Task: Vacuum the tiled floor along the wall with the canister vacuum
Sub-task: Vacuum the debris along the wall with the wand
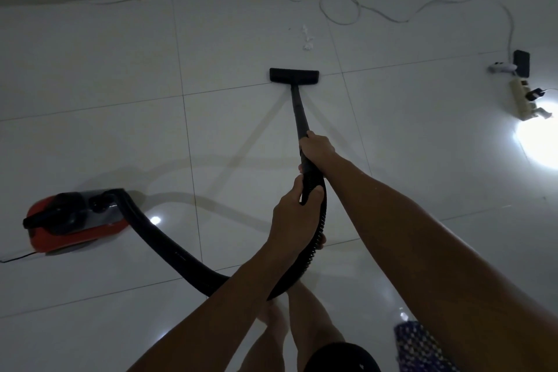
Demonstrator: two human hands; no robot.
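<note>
One black wand (pixel 299 112) at frame center points up toward the wall, brush head (pixel 293 75) flat on the tile floor (pixel 120 63). Right hand (pixel 317 148) & left hand (pixel 294 214) both wrap fingers tight round it. One red canister (pixel 75 220) at lower left. One hose (pixel 169 248).

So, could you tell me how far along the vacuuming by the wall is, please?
Done: cannot be judged; the tiles near the red vacuum show no scraps. In hand: both hands grip the tube, right hand ahead of the left hand, with the floor head flat on the tiles. Left: the white scraps just beyond the head, and the strip by the wall where the white cable lies.
</note>
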